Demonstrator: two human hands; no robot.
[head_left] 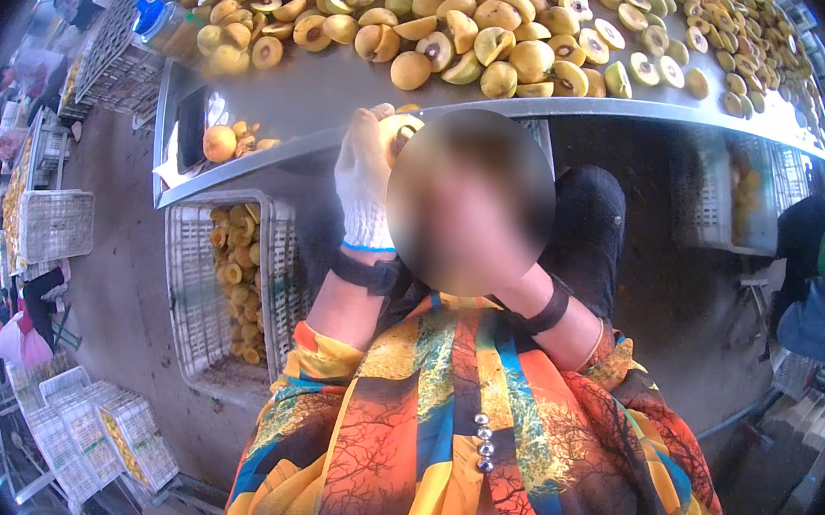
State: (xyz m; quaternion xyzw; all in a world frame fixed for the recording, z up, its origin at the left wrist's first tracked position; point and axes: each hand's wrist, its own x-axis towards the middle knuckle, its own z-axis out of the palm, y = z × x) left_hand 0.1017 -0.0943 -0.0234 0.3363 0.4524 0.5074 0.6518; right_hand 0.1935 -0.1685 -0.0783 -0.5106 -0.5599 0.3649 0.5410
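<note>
My left hand point(366, 177), in a white knitted glove, is closed round a halved yellow fruit point(404, 136) that looks like a peach; its brown stone hollow shows. My bare right hand point(487, 220) comes in close beside it. A round blur covers that hand, so its fingers and anything in them cannot be made out. Both hands are just in front of the near edge of a metal table point(319, 97). Many halved fruits point(434, 51) lie heaped along the table's far part, some cut side up with dark hollows.
A blue-capped bottle point(161, 22) stands at the table's left, with a fruit and scraps point(220, 143) in the near left corner. Below left, a white crate point(186, 284) holds fruit halves; another crate point(700, 197) stands right. Stacked crates point(77, 433) and other people point(816, 290) are around.
</note>
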